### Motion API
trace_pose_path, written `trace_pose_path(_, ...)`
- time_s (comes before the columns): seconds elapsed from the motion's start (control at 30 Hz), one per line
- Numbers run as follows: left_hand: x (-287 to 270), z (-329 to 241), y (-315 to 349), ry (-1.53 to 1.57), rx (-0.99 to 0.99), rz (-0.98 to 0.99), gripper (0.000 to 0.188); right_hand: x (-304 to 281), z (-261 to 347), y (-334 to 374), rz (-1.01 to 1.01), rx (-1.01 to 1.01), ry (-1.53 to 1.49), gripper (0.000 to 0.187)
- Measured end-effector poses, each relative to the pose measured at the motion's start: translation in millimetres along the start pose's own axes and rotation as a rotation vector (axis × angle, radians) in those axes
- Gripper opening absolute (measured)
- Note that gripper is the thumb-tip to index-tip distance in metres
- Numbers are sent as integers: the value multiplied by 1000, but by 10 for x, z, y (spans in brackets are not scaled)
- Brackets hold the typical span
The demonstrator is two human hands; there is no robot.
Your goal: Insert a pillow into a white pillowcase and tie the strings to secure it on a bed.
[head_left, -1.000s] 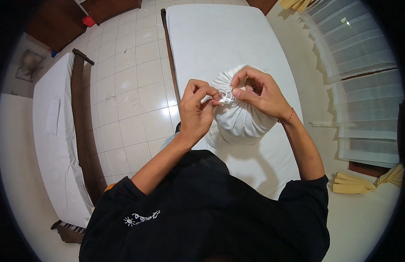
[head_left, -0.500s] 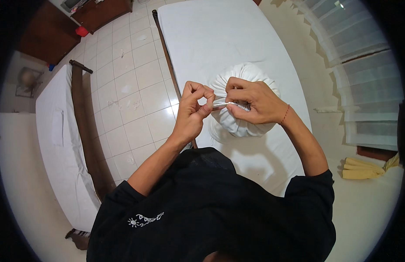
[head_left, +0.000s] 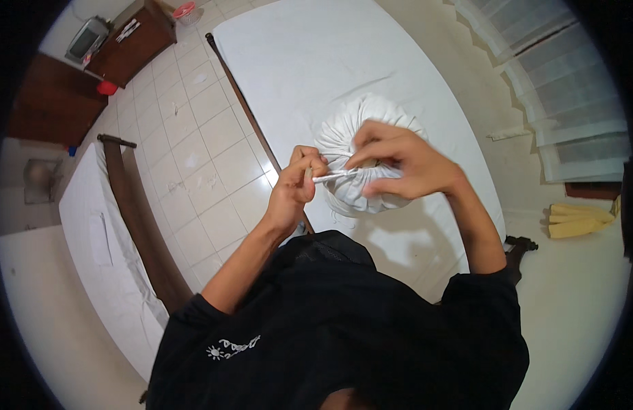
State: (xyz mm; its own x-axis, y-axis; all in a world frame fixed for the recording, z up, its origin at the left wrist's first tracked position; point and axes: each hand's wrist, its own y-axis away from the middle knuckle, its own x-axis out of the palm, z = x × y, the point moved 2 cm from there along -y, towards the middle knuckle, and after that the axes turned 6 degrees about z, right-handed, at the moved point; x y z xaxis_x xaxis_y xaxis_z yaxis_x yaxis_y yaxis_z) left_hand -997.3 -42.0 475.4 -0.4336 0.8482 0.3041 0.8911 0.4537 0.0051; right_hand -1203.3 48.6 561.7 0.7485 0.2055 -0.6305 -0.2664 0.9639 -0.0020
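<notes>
A round white cloth bundle [head_left: 335, 126], its fabric gathered in pleats toward the middle, sits on a white-sheeted bed [head_left: 303, 55] in front of me. From its gathered top a white cord [head_left: 332, 177] stretches left into my left hand [head_left: 290, 184], which pinches its end between thumb and curled fingers. Over the bundle is my right hand [head_left: 415, 162], slightly blurred, with thumb and forefinger spread apart. Its forefinger tip is close to the cord; whether it touches is hard to tell. Part of the bundle is hidden beneath this hand.
Another white-covered bed [head_left: 118, 266] stands to the left across a tiled floor [head_left: 200, 137]. Dark wooden cabinets [head_left: 135, 44] and a red basket [head_left: 184, 12] are at the far left. Sheer curtains [head_left: 555, 89] hang at the right, with yellow cloth [head_left: 581, 220] below.
My right thumb and forefinger have come apart from their pinch on the cord. My left hand still grips the cord and sits slightly lower. The whole view has shifted a little.
</notes>
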Motion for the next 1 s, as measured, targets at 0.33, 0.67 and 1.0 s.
trace_pose_path(0.33,-882,59,511,89,0,-189,53,1746,-3032,1455,-584,993,-783,72)
trace_pose_path(0.67,-2487,257,783,142,-73,-630,72,2956,-2665,289,-283,1059,-230,124)
trace_pose_path(1.0,-2555,-19,-809,0,-23,-420,45,2390,-2141,822,-858,1093,220,61)
